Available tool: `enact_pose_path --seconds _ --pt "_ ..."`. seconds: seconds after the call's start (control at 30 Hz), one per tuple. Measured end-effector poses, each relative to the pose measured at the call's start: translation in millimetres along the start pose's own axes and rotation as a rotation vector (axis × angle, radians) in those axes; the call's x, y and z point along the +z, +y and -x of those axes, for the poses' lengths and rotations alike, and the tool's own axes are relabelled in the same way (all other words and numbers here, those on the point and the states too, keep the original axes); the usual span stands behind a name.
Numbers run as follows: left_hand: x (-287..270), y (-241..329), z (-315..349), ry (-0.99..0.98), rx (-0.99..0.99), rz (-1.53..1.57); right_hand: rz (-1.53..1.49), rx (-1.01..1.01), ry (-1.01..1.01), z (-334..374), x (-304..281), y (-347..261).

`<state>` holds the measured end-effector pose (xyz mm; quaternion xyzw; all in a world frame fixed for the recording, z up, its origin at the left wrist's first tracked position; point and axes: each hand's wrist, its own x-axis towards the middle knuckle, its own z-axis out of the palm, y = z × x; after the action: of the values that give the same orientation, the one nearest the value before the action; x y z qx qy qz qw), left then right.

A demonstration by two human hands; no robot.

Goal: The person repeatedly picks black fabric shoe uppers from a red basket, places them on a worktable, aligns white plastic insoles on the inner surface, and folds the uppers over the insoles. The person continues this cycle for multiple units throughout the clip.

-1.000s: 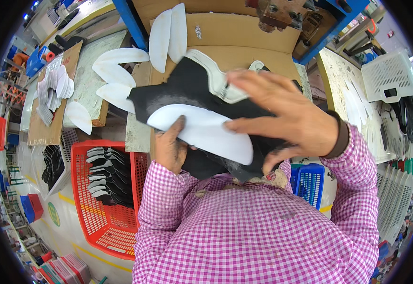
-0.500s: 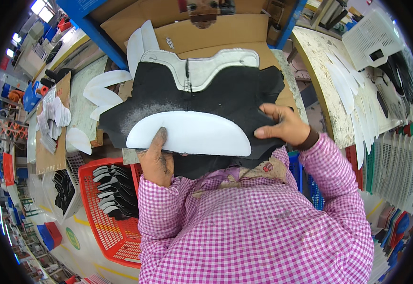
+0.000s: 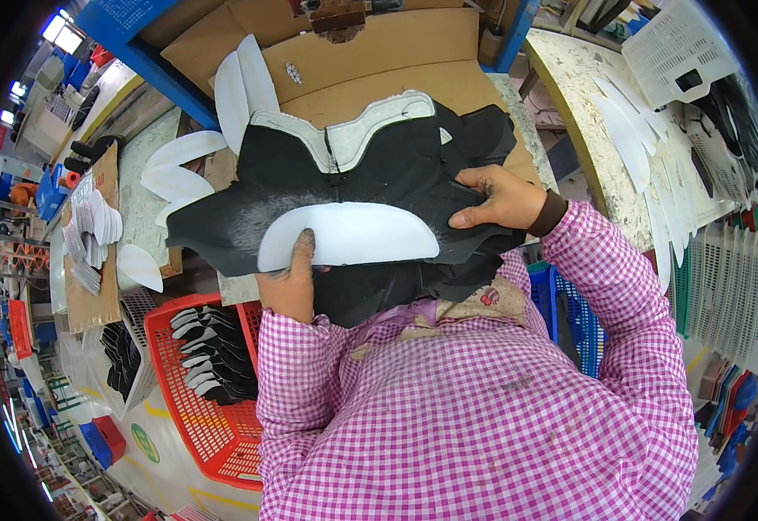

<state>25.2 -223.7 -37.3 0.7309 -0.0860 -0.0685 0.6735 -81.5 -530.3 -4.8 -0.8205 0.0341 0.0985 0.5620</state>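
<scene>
Over the cardboard bench (image 3: 379, 52), both hands still grip the black upper (image 3: 379, 174); the right hand (image 3: 496, 198) has now moved to its edge, and the left hand (image 3: 292, 282) presses the white crescent insert (image 3: 348, 234).

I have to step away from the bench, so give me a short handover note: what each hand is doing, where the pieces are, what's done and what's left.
Left hand: thumb presses the white crescent insert flat onto the black shoe upper, fingers hidden beneath.
Right hand: pinches the upper's right edge, beside the insert's tip.
Pieces: upper spread over the cardboard-covered bench; spare white inserts lie to the left; red basket of black pieces at lower left.
Done: insert laid on the upper.
Left: whether it is fixed down cannot be seen; check that first.
</scene>
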Motion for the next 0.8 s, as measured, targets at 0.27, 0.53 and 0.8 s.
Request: enact_pose_path --seconds 0.27,0.53,0.8 --pt "1 -42 -4 -0.002 0.416 -0.665 0.889 0.154 0.234 6 35 -1" --pt "5 -29 -4 -0.069 0.533 -0.798 1.190 -0.576 0.104 14 61 -40" --pt "15 4 14 -0.100 0.504 -0.729 1.036 -0.702 0.020 -34 112 -7"
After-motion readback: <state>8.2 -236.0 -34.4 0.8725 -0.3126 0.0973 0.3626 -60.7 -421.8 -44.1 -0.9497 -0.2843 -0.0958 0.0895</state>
